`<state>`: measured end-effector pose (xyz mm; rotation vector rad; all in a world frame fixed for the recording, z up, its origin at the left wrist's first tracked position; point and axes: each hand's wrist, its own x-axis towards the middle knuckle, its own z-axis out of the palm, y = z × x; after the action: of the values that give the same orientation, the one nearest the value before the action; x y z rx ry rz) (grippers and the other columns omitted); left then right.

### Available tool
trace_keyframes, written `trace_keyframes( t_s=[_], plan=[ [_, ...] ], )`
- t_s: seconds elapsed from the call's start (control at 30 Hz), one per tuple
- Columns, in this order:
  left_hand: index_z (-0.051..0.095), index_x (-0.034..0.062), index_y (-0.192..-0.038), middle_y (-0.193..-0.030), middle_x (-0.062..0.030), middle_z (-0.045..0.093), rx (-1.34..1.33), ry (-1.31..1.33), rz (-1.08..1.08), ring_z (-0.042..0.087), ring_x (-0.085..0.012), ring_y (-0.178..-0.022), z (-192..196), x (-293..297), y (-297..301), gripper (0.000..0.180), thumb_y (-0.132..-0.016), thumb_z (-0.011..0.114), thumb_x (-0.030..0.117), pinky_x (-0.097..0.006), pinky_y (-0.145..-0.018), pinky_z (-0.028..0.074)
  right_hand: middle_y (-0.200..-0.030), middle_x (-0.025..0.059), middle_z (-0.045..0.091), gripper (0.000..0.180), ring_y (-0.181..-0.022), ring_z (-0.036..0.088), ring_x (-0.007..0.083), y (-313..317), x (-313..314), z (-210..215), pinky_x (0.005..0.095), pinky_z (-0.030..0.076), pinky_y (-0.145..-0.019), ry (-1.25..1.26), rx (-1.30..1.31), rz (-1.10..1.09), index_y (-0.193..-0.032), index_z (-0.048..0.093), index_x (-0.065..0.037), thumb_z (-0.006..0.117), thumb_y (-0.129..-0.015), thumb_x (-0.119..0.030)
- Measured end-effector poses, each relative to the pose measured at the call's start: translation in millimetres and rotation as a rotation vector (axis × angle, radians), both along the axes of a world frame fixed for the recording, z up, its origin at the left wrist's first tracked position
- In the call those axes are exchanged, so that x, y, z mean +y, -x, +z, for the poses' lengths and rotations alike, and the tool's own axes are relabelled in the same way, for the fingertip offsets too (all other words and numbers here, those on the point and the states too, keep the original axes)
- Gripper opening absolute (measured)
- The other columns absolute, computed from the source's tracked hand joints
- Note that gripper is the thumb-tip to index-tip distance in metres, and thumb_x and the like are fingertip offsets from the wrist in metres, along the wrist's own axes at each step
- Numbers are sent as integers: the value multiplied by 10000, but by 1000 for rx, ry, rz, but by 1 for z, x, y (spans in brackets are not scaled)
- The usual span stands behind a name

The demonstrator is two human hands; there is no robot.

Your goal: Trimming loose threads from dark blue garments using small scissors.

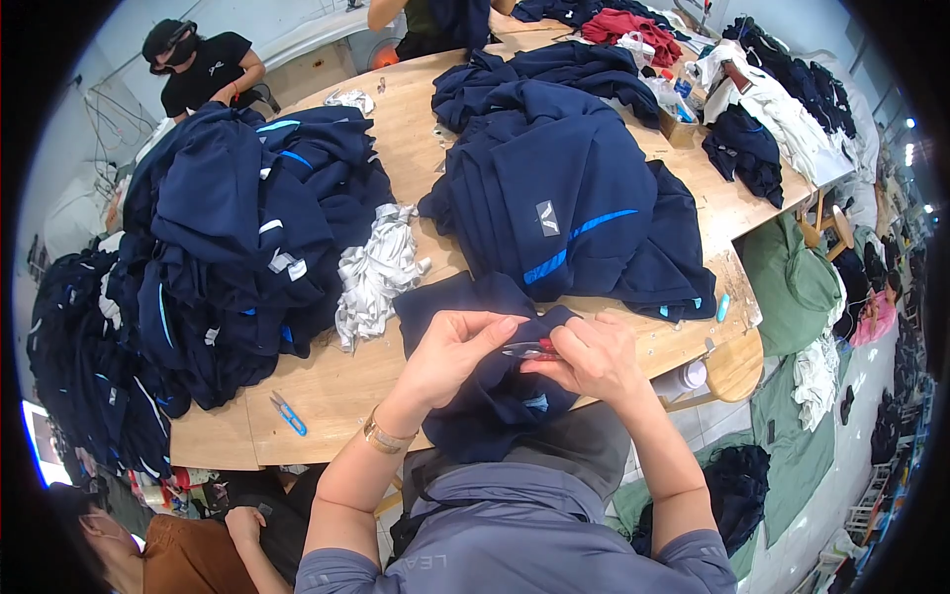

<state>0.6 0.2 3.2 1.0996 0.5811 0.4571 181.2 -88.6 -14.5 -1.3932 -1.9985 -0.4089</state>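
A navy garment (492,408) hangs over the table's near edge toward my lap, with a small light-blue patch low on it. Over it my left hand (447,356) is closed, thumb and forefinger pinched, apparently on the cloth; the exact spot is hidden by the fingers. My right hand (601,358) grips red-handled thread snips (535,349). Their pale metal blades point left, close to my left fingertips. Just beyond my hands rises a heap of navy garments (554,168) with bright blue stripes and a grey label.
Another navy garment pile (208,213) covers the table's left side, beside a heap of white strips (380,265). Blue thread snips (289,413) lie near the front edge, and a cyan marker-like stick (722,308) by the right edge. Co-workers (211,67) are around the table; a wooden stool (737,364) stands right.
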Motion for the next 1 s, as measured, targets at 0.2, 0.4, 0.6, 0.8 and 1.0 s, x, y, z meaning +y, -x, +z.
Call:
trace_keyframes(
  t_s=[0.2,0.4,0.6,0.8,1.0],
  plan=[
    [629,-66,-1012,-885,-86,659,-19,-25,-8,600,-73,-745,1,2,0,253,-905,546,148,-190,-679,496,-536,-9,379,397,-439,448,142,-1,0,0,268,342,-437,18,2,5,-620,480,-134,705,-685,-454],
    [634,-52,-1020,-935,-61,654,-11,77,-26,569,-66,-833,-7,8,4,290,-890,578,201,-194,-772,437,-586,4,458,357,-455,437,156,-8,-3,-18,256,355,-464,130,536,114,-686,514,-62,676,-775,-368],
    [638,-47,-1013,-938,-55,655,8,60,-4,569,-64,-841,-9,10,4,279,-890,578,197,-197,-782,435,-677,-66,432,355,-577,351,6,-8,-4,-22,166,261,-498,349,1466,260,-842,509,-33,561,-883,-382],
    [630,-45,-1028,-929,-55,654,-12,40,-2,573,-67,-847,-11,12,2,277,-894,571,191,-196,-795,435,-647,-96,444,220,-516,329,-17,6,9,-4,159,229,-450,754,1617,231,-1031,593,-35,595,-878,-193],
    [643,-22,-986,-880,-44,657,4,-66,49,591,-57,-770,-16,14,4,226,-897,561,169,-185,-722,469,-570,-89,433,141,-430,317,-10,10,13,-17,177,195,-387,716,1726,255,-850,577,-64,610,-871,-199]
  ],
)
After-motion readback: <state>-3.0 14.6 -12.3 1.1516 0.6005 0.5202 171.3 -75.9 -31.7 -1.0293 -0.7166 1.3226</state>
